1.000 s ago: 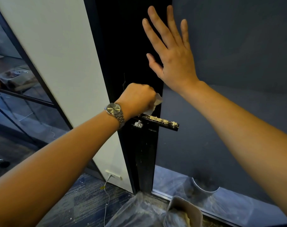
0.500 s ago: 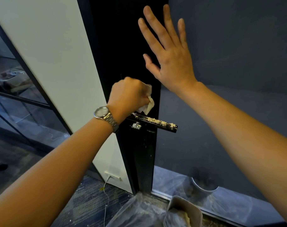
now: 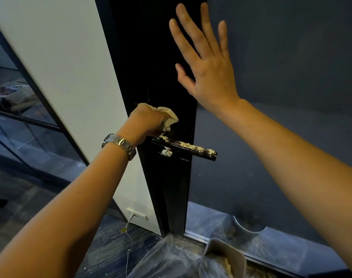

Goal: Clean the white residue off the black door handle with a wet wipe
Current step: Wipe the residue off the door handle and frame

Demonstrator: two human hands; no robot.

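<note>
White residue [image 3: 183, 144] is strewn along the top of the black door handle [image 3: 193, 151], which juts from the black door [image 3: 151, 57]. A crumpled wet wipe [image 3: 170, 117] is clamped in the curled fingers of the left hand [image 3: 146, 121], just above the handle's inner end; whether wipe and handle touch cannot be told. The right hand [image 3: 208, 73] is laid flat on the door higher up, its fingers [image 3: 184, 40] straight and spread. A metal wristwatch [image 3: 121, 144] is worn on the left wrist.
</note>
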